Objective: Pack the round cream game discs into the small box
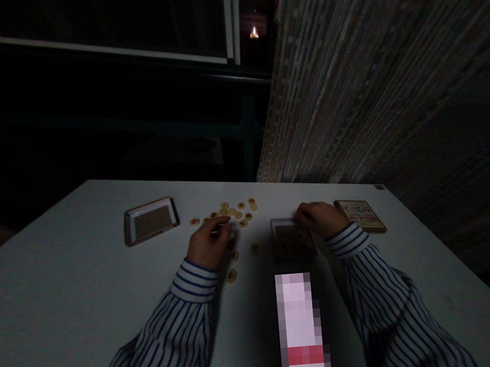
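Observation:
Several small round wooden game pieces [234, 212] with dark marks lie scattered on a white table [67, 299]. My left hand [209, 243] rests among them with its fingers curled, pinched over some pieces. My right hand [319, 218] is closed on the far edge of a small clear box [292, 242] that holds more pieces. Both arms wear white sleeves with dark stripes. The scene is dim.
An empty brown rectangular tray or lid [150, 220] lies at the left of the pieces. A printed card or box lid [360, 215] lies at the right of my right hand. A brick wall [381, 82] rises behind the table's right side.

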Demonstrator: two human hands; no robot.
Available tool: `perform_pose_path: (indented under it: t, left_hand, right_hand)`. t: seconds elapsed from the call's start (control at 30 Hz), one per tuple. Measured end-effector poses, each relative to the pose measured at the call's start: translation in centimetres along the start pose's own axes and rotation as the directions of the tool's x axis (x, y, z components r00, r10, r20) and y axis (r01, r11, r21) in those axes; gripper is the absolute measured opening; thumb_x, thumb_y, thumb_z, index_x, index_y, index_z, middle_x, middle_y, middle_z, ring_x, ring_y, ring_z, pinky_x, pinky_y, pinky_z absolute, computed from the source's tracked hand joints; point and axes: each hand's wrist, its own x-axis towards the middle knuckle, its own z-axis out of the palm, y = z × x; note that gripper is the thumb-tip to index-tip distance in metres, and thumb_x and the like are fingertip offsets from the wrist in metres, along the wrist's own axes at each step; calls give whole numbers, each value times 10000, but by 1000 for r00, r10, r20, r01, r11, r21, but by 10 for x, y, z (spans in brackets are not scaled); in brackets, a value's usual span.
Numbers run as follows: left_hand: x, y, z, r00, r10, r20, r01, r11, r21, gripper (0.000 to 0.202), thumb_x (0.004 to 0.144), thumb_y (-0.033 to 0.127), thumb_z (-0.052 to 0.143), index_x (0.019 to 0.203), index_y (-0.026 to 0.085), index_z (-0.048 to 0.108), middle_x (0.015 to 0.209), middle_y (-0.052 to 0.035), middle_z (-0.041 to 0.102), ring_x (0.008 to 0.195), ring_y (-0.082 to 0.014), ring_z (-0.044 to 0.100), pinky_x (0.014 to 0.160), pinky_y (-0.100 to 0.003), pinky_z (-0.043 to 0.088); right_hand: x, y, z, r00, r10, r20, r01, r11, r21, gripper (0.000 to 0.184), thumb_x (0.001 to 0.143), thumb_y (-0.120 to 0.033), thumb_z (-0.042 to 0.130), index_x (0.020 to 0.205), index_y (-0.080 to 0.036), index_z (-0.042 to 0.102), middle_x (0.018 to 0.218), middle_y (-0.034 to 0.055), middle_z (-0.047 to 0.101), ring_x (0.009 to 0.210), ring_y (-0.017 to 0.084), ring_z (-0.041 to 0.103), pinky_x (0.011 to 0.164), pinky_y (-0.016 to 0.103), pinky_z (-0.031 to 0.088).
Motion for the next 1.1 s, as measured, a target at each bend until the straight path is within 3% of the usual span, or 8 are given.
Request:
perform_pose_path:
  t: [0.2,0.4,0.57,0.8,1.0,1.1]
  left_hand:
    - [19,-27,-40,991,-71,-117,85,989,120,321,709,377,468,908,166,606,771,-42,656,632,-147,607,624,-263,504]
    - [29,-54,-64,992,-24,-126,62,950,307,352,721,375,448,953,159,602,866,-70,655,742,-189,615,698,-300,487]
    - [23,-73,-65,991,64,-115,-13,917,398,348,751,371,420,963,153,591,957,-91,634,863,-213,590,766,-318,466]
    - [26,-103,-61,975,221,17,-194,816,544,335,751,317,430,990,138,582,1033,-128,595,991,-243,524,869,-378,409]
    - [26,-109,-52,966,258,17,-201,708,678,319,725,322,496,967,153,617,1137,-135,545,1100,-302,436,936,-476,314]
    - [25,-109,-48,973,232,-21,-152,701,697,297,728,316,510,961,172,623,1178,-129,521,1137,-310,401,954,-506,268]
  right_hand:
    - [9,-12,-9,996,-82,18,82,997,4,262,837,-282,369,893,-167,598,857,65,636,804,143,560,700,230,353]
    - [21,-30,-13,987,-163,6,163,986,-23,251,827,-259,382,896,-167,605,881,65,632,848,145,544,737,230,349]
    - [34,-52,-16,975,-223,-13,223,974,-32,230,815,-242,391,870,-179,605,871,52,631,831,142,541,728,233,352]
    - [63,-95,-20,940,-340,42,342,937,-68,258,818,-269,386,954,-190,591,951,64,621,905,170,527,765,272,344]
    - [91,-138,-11,910,-410,57,413,909,-51,279,826,-280,361,951,-192,594,986,72,600,916,184,508,752,295,339]
    - [104,-154,-2,891,-452,38,453,891,-24,285,815,-292,372,976,-196,586,1015,68,585,947,195,490,762,313,336]
